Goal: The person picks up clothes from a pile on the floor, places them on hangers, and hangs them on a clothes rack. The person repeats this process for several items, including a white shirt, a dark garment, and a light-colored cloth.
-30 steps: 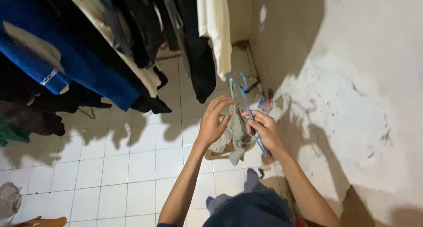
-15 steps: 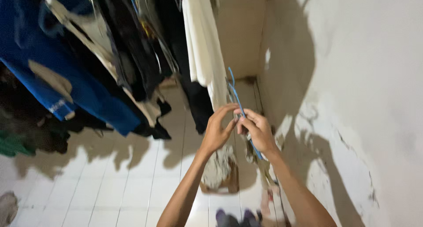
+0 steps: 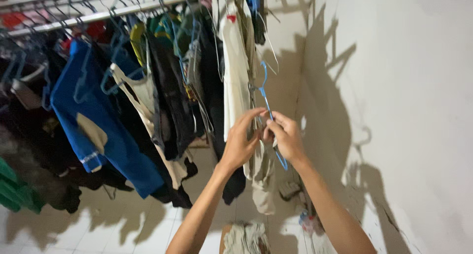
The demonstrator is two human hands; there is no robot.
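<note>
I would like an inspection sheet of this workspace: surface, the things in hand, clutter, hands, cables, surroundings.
Surface: white tiled floor, shadowed.
Things in hand: blue wire hanger with a greyish garment hanging from it, held up near the rail.
Clutter: small items on the floor by the wall, too dim to tell.
Hands: left hand and right hand both grip the hanger.
Cables: nothing seen.
Surroundings: metal rail crowded with clothes, a blue top, a cream garment; white wall.

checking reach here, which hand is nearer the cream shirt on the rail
Left. The left hand overlaps the cream shirt at its lower part, while the right hand sits further right, on the blue hanger, toward the wall.
</note>
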